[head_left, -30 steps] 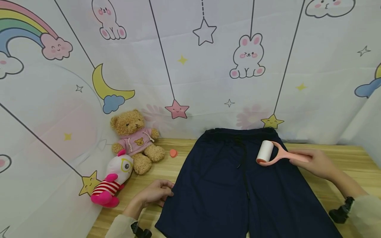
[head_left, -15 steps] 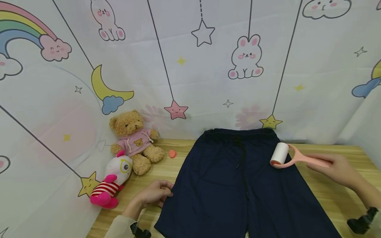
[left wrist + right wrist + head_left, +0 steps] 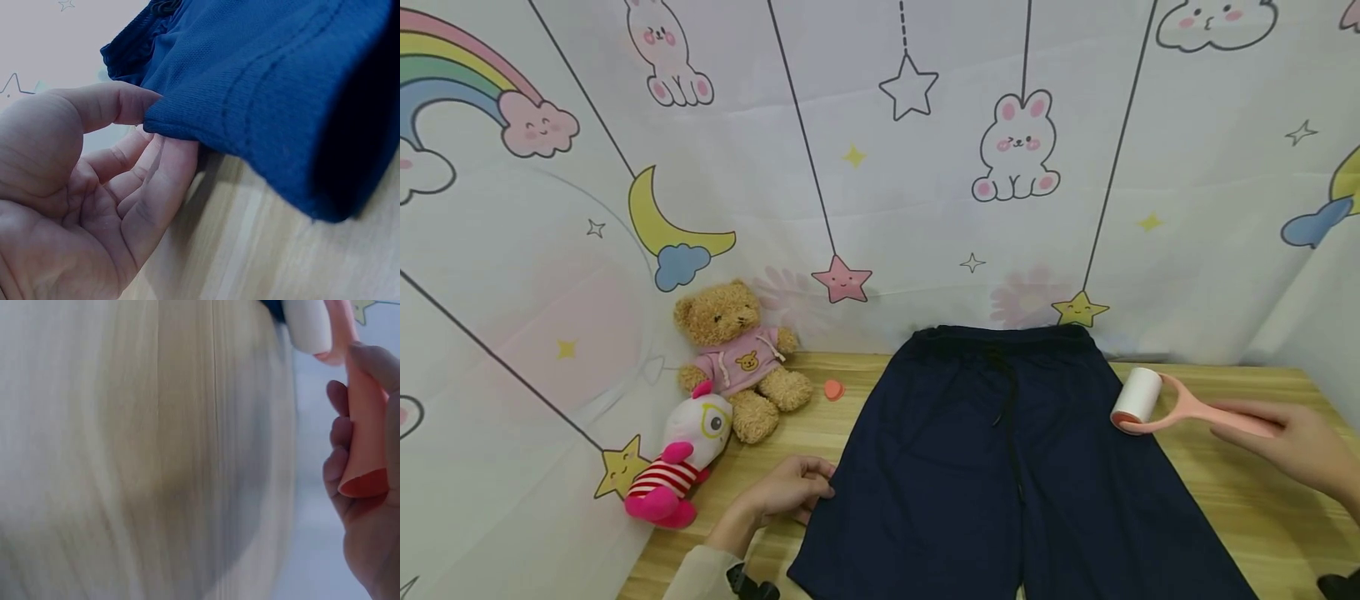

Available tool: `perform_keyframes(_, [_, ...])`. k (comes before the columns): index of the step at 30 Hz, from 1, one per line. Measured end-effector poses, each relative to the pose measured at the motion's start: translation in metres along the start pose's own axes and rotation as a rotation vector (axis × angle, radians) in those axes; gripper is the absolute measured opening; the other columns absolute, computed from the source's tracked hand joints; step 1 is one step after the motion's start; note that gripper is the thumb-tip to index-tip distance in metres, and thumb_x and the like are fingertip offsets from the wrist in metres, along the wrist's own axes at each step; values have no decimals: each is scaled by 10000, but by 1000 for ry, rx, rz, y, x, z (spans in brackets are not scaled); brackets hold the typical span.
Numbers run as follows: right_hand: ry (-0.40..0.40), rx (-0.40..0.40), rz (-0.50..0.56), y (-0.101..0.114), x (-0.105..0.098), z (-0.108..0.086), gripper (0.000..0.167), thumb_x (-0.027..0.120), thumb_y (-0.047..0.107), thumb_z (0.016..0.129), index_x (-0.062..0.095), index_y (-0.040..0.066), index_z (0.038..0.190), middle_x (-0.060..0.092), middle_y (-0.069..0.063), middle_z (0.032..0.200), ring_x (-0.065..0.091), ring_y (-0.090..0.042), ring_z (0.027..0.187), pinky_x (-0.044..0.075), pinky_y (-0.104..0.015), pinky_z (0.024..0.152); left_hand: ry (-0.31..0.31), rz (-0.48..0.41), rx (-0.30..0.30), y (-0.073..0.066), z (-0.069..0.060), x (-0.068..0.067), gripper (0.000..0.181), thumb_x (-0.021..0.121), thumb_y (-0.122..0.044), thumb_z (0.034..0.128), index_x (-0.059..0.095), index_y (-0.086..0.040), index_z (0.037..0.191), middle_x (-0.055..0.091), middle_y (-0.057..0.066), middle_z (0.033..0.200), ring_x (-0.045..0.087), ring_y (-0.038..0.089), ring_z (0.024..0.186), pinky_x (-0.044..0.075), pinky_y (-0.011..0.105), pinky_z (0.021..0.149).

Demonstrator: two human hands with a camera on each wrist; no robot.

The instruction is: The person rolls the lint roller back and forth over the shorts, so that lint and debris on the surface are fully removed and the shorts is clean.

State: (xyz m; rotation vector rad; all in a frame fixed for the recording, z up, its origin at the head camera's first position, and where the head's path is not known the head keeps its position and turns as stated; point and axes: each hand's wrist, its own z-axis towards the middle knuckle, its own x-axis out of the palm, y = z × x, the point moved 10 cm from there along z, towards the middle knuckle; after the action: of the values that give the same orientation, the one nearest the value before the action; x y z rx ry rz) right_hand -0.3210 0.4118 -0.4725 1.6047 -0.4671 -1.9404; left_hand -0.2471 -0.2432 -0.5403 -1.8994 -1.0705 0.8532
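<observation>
Dark navy drawstring shorts (image 3: 940,467) lie spread on the wooden table, waistband toward the back wall. My left hand (image 3: 786,492) pinches their left side edge; in the left wrist view the thumb lies above the cloth (image 3: 250,81) and the fingers below it. In my right hand (image 3: 1300,442) is the pink handle of a lint roller (image 3: 1187,408), the fingers curled round it. The roller's white cylinder (image 3: 1138,395) is at the right side edge of the shorts, near the waistband. The right wrist view shows the hand (image 3: 369,537) around the handle's hollow end.
A teddy bear (image 3: 741,358) in a pink hoodie sits at the back left. A pink-and-white striped plush toy (image 3: 677,458) leans in front of it. A small orange-red piece (image 3: 833,389) lies between bear and shorts. A printed white cloth (image 3: 925,208) hangs behind the table (image 3: 1262,500).
My right hand has moved to the right with the lint roller, from the upper right part of the shorts to their right edge. The left hand has kept its place on the cloth.
</observation>
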Motion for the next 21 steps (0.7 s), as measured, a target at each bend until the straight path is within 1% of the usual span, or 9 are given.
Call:
perform_keyframes(2, [-6, 18, -2, -4, -3, -2, 529, 796, 310, 939, 684, -71, 1291, 733, -199, 1122, 622, 55, 743, 525, -250, 582, -3, 1, 1, 1, 0, 0, 320, 676, -64, 948, 616, 33, 1247, 707, 121, 990, 727, 219, 799, 595, 340, 614])
perform_keyframes(4, [-5, 49, -7, -9, -5, -4, 563, 793, 331, 940, 671, -81, 1304, 733, -221, 1117, 619, 43, 719, 513, -238, 574, -3, -2, 3, 1, 1, 0, 318, 677, -61, 946, 617, 33, 1244, 708, 121, 987, 728, 220, 797, 595, 341, 612])
perform_keyframes(5, [-6, 61, -13, -11, -6, -6, 577, 795, 339, 937, 667, -86, 1305, 727, -251, 1124, 603, 64, 719, 503, -224, 573, -2, -1, 4, 1, 1, 0, 315, 677, -62, 947, 619, 32, 1242, 708, 120, 986, 727, 218, 795, 594, 339, 611])
perform_keyframes(6, [-8, 70, -18, -13, -7, -7, 584, 796, 345, 936, 666, -87, 1306, 699, -313, 1153, 586, 86, 722, 496, -212, 571, -2, -1, 4, 2, 1, 0, 312, 677, -62, 947, 620, 30, 1240, 707, 119, 985, 725, 216, 793, 594, 338, 610])
perform_keyframes(8, [-23, 88, -28, -16, -11, -9, 603, 808, 355, 923, 667, -95, 1297, 673, -353, 1176, 552, 127, 725, 481, -192, 565, -2, -1, 5, 2, 1, 0, 309, 676, -63, 948, 622, 29, 1238, 707, 118, 985, 723, 214, 791, 592, 336, 608])
perform_keyframes(10, [-36, 91, -35, -17, -13, -10, 597, 819, 351, 913, 677, -93, 1284, 653, -376, 1194, 513, 172, 752, 470, -178, 562, -2, 1, 3, 2, 2, 0, 309, 674, -65, 949, 622, 29, 1239, 706, 120, 989, 723, 214, 792, 592, 337, 609])
perform_keyframes(12, [-46, 94, -46, -18, -15, -12, 598, 823, 353, 908, 680, -100, 1272, 643, -389, 1196, 494, 186, 748, 464, -178, 555, -4, 3, 0, 2, 2, -1, 309, 673, -68, 951, 621, 29, 1240, 705, 121, 995, 724, 216, 798, 593, 340, 613])
perform_keyframes(17, [-48, 94, -61, -18, -15, -13, 599, 821, 359, 909, 681, -99, 1268, 633, -402, 1200, 485, 179, 736, 459, -198, 542, -6, 3, -3, 1, 1, 0, 303, 672, -66, 954, 618, 33, 1235, 706, 128, 1008, 732, 234, 820, 603, 357, 633])
perform_keyframes(21, [-37, 92, -56, -19, -12, -11, 598, 823, 363, 906, 686, -92, 1269, 658, -381, 1171, 511, 155, 731, 456, -194, 549, -5, 2, -3, 0, 0, 0, 303, 673, -66, 953, 619, 34, 1234, 710, 127, 1007, 735, 242, 827, 605, 361, 636])
